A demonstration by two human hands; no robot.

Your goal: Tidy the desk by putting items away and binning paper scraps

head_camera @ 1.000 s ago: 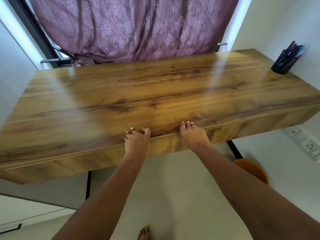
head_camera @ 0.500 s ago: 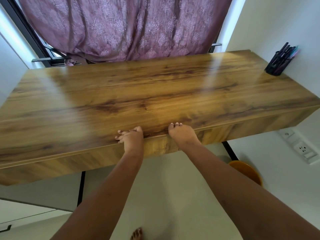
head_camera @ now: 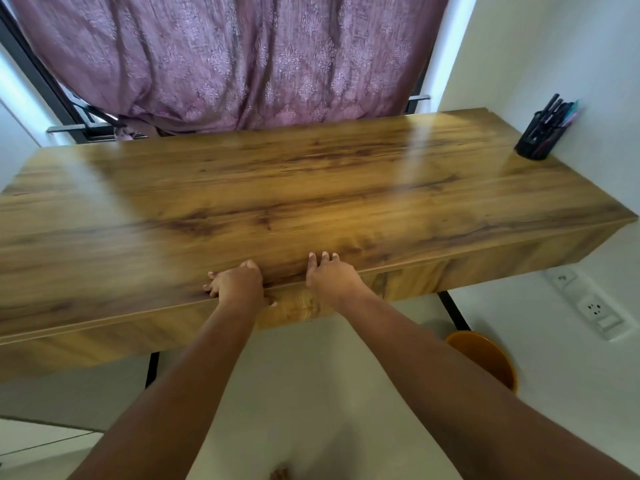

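Observation:
The long wooden desk point(head_camera: 311, 188) has a bare top apart from a black pen holder point(head_camera: 535, 140) full of pens at its far right corner. My left hand point(head_camera: 237, 284) sits on the desk's front edge, fingers curled on top and the thumb down on the front face. My right hand point(head_camera: 329, 277) rests beside it on the same edge, with its fingers lying relaxed on the top. Neither hand carries any object. No paper scraps are visible.
An orange round bin point(head_camera: 485, 358) stands on the floor under the desk's right end, beside a black desk leg. A wall socket strip point(head_camera: 595, 308) is on the right wall. A purple curtain point(head_camera: 225, 57) hangs behind the desk.
Both hands have slid a little left along the front edge. The left hand's fingers have curled in, and its thumb now lies on the front face.

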